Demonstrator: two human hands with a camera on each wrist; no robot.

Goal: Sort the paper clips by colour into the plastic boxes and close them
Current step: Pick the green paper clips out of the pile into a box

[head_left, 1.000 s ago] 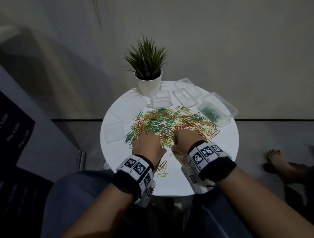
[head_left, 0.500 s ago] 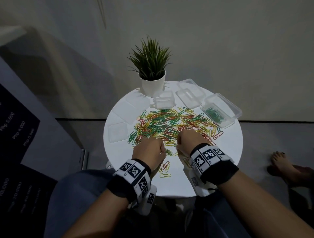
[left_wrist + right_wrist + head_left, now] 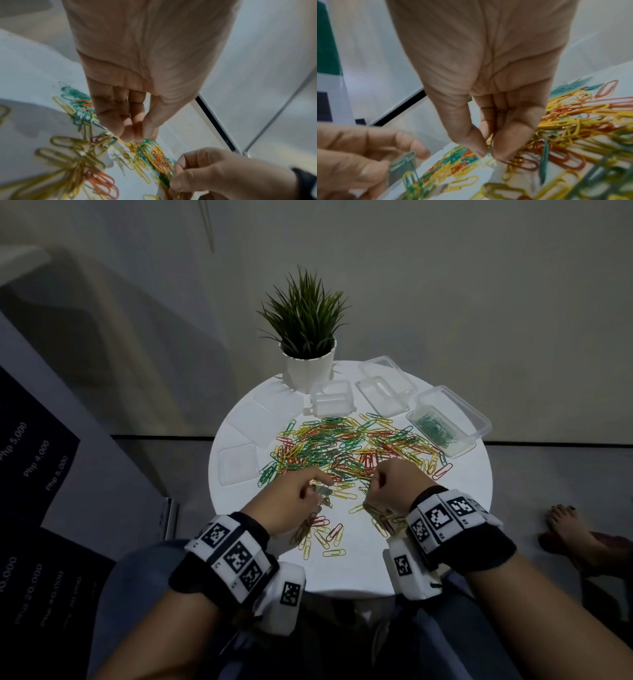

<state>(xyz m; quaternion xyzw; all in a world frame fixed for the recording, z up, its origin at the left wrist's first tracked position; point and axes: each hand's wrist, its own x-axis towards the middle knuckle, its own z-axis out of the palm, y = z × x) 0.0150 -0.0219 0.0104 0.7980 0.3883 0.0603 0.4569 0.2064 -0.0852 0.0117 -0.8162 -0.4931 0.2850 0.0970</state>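
Observation:
A heap of green, yellow, red and orange paper clips (image 3: 346,446) lies on the round white table (image 3: 363,563). My left hand (image 3: 308,491) is at the heap's near edge with its forefinger stretched out. It pinches a few green clips (image 3: 402,161) between thumb and fingers. Just to its right, my right hand (image 3: 380,484) is curled and pinches a thin clip (image 3: 489,148) between thumb and fingertips (image 3: 505,151). A clear plastic box (image 3: 457,453) at the back right holds green clips, and its lid stands open.
A potted plant (image 3: 308,368) stands at the table's far edge. Beside it are a small closed clear box (image 3: 332,402) and an open empty one (image 3: 380,398). Flat clear lids or trays (image 3: 238,463) lie at the left. A person's bare foot (image 3: 565,522) is on the floor at right.
My left forefinger has stretched out toward the heap, and green clips now show in that hand. Both hands stay at the near edge of the heap.

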